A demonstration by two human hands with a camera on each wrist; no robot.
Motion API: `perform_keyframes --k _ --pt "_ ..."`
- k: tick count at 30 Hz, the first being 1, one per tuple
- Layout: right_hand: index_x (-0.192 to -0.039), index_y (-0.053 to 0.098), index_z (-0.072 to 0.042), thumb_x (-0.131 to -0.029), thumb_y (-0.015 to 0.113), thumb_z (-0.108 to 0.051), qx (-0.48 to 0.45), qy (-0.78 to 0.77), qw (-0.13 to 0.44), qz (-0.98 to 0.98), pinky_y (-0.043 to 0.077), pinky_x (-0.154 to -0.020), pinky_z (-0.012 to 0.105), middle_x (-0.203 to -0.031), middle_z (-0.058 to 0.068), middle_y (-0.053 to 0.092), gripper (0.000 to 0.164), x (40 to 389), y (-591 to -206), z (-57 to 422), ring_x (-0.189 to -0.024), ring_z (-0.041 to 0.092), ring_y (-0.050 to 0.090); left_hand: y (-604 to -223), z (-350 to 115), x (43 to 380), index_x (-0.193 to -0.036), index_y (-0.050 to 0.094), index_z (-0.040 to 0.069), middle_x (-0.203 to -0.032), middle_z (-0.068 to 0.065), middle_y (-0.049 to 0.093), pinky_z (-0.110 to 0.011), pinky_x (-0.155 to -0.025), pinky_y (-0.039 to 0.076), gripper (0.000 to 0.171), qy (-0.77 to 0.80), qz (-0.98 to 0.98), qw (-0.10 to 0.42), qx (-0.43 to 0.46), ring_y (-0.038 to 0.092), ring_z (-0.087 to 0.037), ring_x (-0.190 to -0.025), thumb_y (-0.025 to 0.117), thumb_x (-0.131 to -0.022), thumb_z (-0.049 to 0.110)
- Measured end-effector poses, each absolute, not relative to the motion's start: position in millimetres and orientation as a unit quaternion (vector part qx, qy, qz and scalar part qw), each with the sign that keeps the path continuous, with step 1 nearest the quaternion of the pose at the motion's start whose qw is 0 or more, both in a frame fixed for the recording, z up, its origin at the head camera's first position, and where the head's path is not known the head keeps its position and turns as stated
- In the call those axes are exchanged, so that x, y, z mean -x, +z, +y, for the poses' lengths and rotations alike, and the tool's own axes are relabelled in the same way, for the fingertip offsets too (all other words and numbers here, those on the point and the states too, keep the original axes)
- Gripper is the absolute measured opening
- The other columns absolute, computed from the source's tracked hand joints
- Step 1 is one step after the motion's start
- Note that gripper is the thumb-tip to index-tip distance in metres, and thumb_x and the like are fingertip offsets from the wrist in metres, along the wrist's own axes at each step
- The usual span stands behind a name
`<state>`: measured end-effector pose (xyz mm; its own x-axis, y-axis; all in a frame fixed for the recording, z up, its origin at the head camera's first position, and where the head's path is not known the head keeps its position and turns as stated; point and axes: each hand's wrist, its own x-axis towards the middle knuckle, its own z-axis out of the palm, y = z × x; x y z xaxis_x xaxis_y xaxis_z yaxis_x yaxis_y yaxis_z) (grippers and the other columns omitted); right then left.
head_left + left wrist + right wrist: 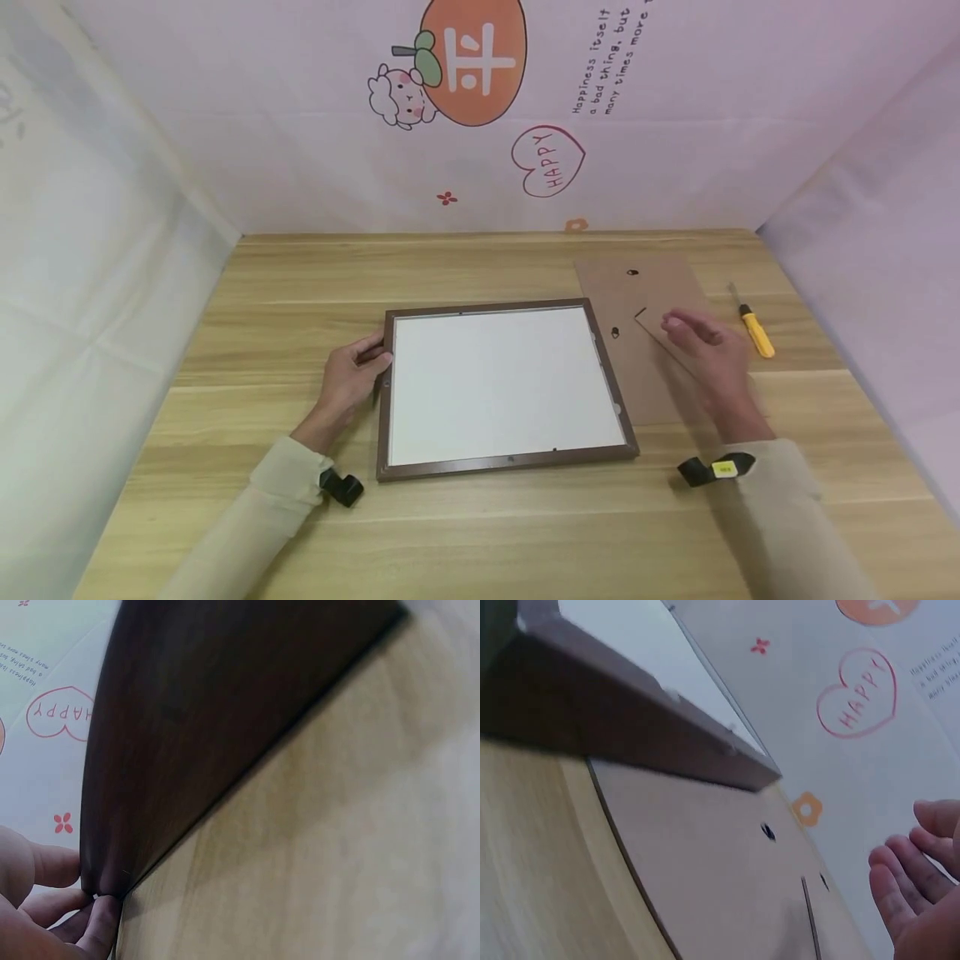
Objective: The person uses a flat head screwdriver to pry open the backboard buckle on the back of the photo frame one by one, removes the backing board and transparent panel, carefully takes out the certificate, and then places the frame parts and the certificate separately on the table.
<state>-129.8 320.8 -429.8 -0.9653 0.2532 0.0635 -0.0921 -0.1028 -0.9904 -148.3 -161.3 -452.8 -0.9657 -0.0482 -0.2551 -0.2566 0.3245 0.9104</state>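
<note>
A brown picture frame [510,461] with a white panel [506,387] inside lies in the middle of the table. At its left edge my left hand [352,371] grips the rim, thumb on top. The left wrist view shows those fingers [56,866] at the dark side of the frame [195,712]. To the right, my right hand [708,354] hovers over a brown backing board [652,396]. Its fingers [907,874] are loosely bent and apart from the thumb, with nothing seen between them. A thin bent rod [663,343] shows on the board below that hand.
Two small black hangers, one farther back [632,272] and one nearer [615,332], sit on the backing board. A screwdriver [756,329] with a yellow handle lies right of it. The frame's right side overlaps the board. A printed white curtain [300,167] stands behind the table.
</note>
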Motion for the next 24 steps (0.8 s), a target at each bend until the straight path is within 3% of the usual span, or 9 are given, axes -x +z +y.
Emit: perform_keyframes --k 7,11,15,20,24 --pt "-0.123 0.062 0.007 -0.101 0.056 -0.018 -0.075 0.605 -0.006 -0.793 0.054 -0.089 0.016 -0.114 -0.001 0.074 0.034 127.3 -426.3 286.6 -0.102 0.004 0.069 -454.2 -161.4 148.5 -0.143 0.050 0.013 -0.137 -0.014 0.058 -0.033 -0.104 0.050 0.047 0.574 0.808 0.090 0.096 0.057 -0.026 -0.125 0.061 -0.097 0.012" --pt "-0.122 0.068 -0.005 -0.103 0.052 -0.024 -0.141 0.527 -0.088 -0.834 0.050 -0.094 0.015 -0.124 0.004 0.070 0.031 122.0 -425.8 262.7 -0.113 0.002 0.064 -454.5 -161.6 148.8 -0.143 0.050 0.013 -0.136 -0.014 0.058 -0.034 -0.104 0.050 0.047 0.576 0.807 0.089 0.096 0.057 -0.026 -0.125 0.061 -0.097 0.012" --pt "-0.123 0.069 -0.014 -0.103 0.052 -0.025 -0.188 0.489 -0.154 -0.838 0.044 -0.100 0.015 -0.130 0.004 0.067 0.029 116.1 -427.0 241.1 -0.126 0.015 0.058 -454.2 -161.7 148.5 -0.143 0.051 0.013 -0.137 -0.014 0.058 -0.034 -0.104 0.050 0.047 0.577 0.806 0.089 0.097 0.057 -0.027 -0.125 0.061 -0.097 0.011" --pt "-0.131 0.064 -0.016 -0.102 0.053 -0.027 -0.225 0.453 -0.202 -0.839 0.038 -0.106 0.016 -0.138 0.000 0.061 0.032 109.8 -428.9 226.1 -0.135 0.025 0.050 -453.8 -161.4 147.8 -0.143 0.051 0.015 -0.138 -0.013 0.058 -0.035 -0.105 0.049 0.047 0.578 0.805 0.088 0.096 0.057 -0.026 -0.126 0.061 -0.097 0.011" --pt "-0.138 0.058 -0.016 -0.103 0.051 -0.029 -0.261 0.407 -0.219 -0.848 0.037 -0.114 0.029 -0.145 0.001 0.054 0.038 108.1 -431.0 222.2 -0.139 0.026 0.045 -454.5 -162.8 147.8 -0.143 0.051 0.015 -0.138 -0.013 0.058 -0.035 -0.105 0.049 0.047 0.579 0.805 0.088 0.094 0.057 -0.026 -0.126 0.061 -0.097 0.011"
